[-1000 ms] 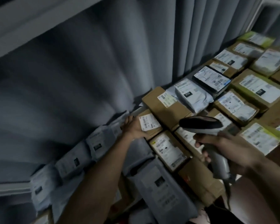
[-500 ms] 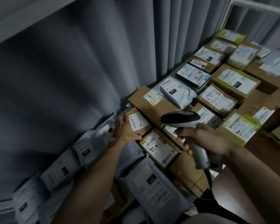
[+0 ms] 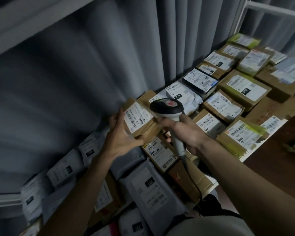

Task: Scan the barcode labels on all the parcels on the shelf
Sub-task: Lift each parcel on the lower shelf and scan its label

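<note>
My left hand [image 3: 120,137] holds a small brown cardboard parcel [image 3: 140,120] lifted off the pile, its white barcode label tilted up toward me. My right hand [image 3: 186,132] grips the handle of a grey barcode scanner [image 3: 167,108]; the scanner's dark head hangs just to the right of the lifted parcel, over its edge. A black cable runs from the handle down toward me. Several labelled parcels lie on the shelf [image 3: 269,150]: brown boxes such as one marked 010 [image 3: 243,87], a grey mailer bag [image 3: 180,94] and a black-edged packet [image 3: 200,80].
A grey curtain [image 3: 92,65] hangs right behind the parcels. Grey mailer bags [image 3: 150,188] and white packets [image 3: 65,169] crowd the lower left. A white shelf frame [image 3: 262,9] stands at the top right. The shelf's dark front edge runs along the right.
My left hand has lifted the small brown parcel off the pile and tilted its label up. My right hand has brought the scanner up and left, close to it.
</note>
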